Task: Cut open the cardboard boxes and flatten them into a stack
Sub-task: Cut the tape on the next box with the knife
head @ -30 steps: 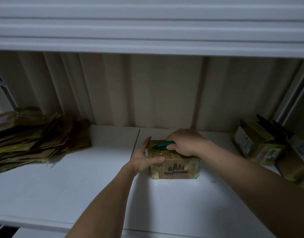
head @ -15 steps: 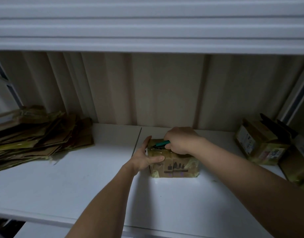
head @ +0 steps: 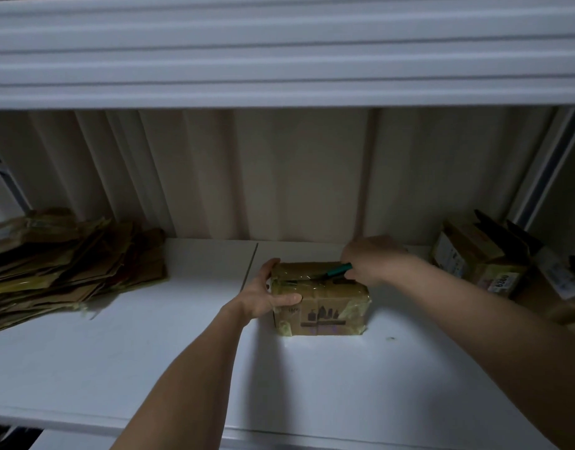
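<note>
box (head: 322, 303) gripped at left end by left hand (head: 263, 295) — right hand (head: 370, 261) apparently holds cutter (head: 336, 271) atop.

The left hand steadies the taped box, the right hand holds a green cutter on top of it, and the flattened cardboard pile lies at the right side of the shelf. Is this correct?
Not quite. In the head view the flattened cardboard pile lies at the left side of the shelf. The rest holds: left hand steadies the taped box, right hand holds the green cutter.

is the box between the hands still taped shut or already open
Mostly shut: the box keeps its flaps flat under glossy tape, though a dark slit shows where the cutter in the right hand rests.
</note>
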